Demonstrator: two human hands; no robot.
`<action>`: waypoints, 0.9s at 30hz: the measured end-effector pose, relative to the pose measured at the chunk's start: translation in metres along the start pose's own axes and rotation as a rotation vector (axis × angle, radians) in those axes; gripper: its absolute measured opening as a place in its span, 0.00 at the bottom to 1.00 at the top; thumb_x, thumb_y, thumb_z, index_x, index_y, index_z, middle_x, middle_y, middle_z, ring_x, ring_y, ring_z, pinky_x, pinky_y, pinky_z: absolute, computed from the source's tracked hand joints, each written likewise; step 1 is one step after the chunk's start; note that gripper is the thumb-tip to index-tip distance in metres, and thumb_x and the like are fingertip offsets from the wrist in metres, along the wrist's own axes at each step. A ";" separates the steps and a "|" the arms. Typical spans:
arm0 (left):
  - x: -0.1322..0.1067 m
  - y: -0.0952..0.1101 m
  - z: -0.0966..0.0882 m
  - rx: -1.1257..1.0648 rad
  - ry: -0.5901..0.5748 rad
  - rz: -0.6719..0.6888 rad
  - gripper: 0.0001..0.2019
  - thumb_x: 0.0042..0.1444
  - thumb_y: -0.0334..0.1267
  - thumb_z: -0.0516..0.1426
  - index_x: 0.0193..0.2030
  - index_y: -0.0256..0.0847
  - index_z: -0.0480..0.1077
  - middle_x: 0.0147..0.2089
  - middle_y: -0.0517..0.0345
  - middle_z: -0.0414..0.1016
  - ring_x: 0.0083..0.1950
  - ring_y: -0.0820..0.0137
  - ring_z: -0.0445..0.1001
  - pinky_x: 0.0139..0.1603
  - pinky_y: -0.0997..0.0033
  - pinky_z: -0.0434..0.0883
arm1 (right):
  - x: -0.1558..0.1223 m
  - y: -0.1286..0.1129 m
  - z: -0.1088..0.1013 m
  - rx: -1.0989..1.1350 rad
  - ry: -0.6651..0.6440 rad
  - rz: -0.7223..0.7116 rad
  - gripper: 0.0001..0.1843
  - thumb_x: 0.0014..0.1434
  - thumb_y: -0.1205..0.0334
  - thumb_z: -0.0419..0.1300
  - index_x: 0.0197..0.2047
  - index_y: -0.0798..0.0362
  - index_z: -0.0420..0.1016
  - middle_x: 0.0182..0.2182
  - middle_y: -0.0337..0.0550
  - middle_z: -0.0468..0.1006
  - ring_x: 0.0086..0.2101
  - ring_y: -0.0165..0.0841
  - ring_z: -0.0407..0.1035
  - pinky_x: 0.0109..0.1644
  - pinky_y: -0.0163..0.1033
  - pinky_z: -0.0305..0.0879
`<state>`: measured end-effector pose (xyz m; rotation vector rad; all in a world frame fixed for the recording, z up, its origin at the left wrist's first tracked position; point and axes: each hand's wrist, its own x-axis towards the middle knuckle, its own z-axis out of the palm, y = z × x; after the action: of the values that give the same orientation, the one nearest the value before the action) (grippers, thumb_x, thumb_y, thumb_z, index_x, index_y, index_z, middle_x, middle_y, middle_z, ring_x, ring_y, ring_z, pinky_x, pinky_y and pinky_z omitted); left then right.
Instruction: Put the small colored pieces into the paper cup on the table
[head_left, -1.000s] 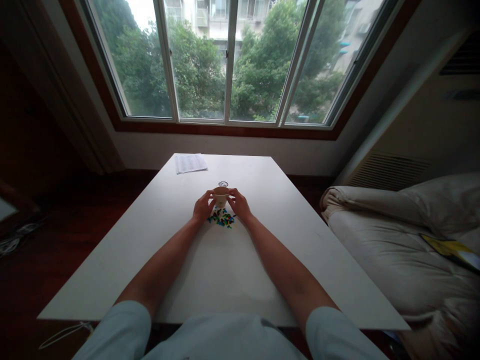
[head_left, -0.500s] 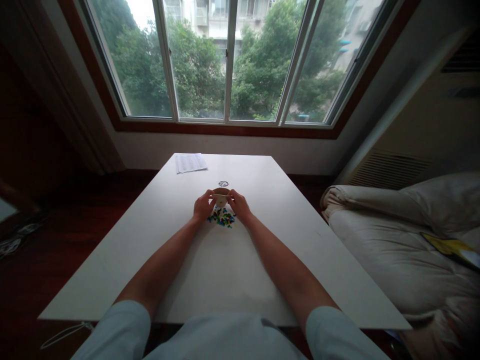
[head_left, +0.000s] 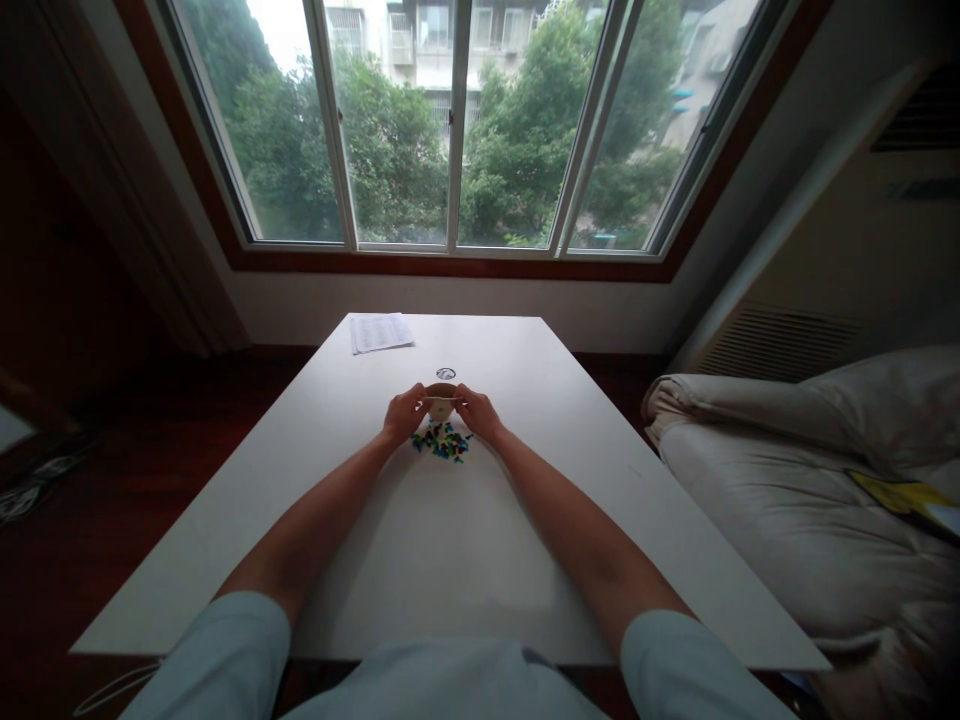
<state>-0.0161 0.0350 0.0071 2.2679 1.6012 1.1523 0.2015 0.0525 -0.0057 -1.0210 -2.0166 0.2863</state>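
Note:
Both hands grip a small beige bowl or tub by opposite sides of its rim, over the middle of a white table. On the left side, the fingers of my left hand are closed on the rim. My right hand pinches the right side in the same way. The opening shows a brown inner wall; what lies at the bottom is hidden. Just on the near side of it, a loose pile of small blue, green, yellow and dark pieces is spread out. A round, dark-rimmed disc, perhaps a lid, lies beyond it.
The white table reaches from my body towards the window. Printed sheets of paper lie at its far left corner. A pale padded sofa stands to the right, and cables lie on the floor at left.
Both hands keep hold of the bowl or tub, which appears nearly unmoved over the table. The whole view has shifted slightly. The pile and the disc look the same.

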 end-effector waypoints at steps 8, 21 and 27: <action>-0.005 -0.006 0.011 -0.083 0.045 0.014 0.13 0.64 0.46 0.53 0.37 0.40 0.72 0.32 0.56 0.78 0.32 0.69 0.73 0.33 0.72 0.65 | -0.009 -0.003 -0.007 0.060 0.004 -0.034 0.14 0.66 0.64 0.49 0.46 0.50 0.76 0.35 0.42 0.80 0.34 0.33 0.73 0.42 0.37 0.69; -0.014 -0.006 0.005 -0.074 0.037 0.194 0.13 0.65 0.40 0.52 0.50 0.46 0.75 0.52 0.55 0.79 0.46 0.66 0.78 0.48 0.66 0.74 | -0.014 -0.001 -0.012 0.146 0.004 -0.098 0.16 0.68 0.56 0.53 0.52 0.45 0.78 0.55 0.43 0.76 0.47 0.35 0.74 0.47 0.39 0.74; -0.015 0.009 0.000 0.018 0.051 0.152 0.16 0.68 0.45 0.49 0.41 0.42 0.76 0.44 0.54 0.79 0.42 0.69 0.76 0.45 0.70 0.71 | -0.008 -0.009 -0.007 0.045 0.054 -0.014 0.16 0.69 0.52 0.51 0.41 0.50 0.78 0.41 0.45 0.79 0.38 0.33 0.73 0.45 0.37 0.70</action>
<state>-0.0114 0.0184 0.0043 2.4269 1.4846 1.2447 0.2044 0.0400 -0.0014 -0.9757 -1.9592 0.2923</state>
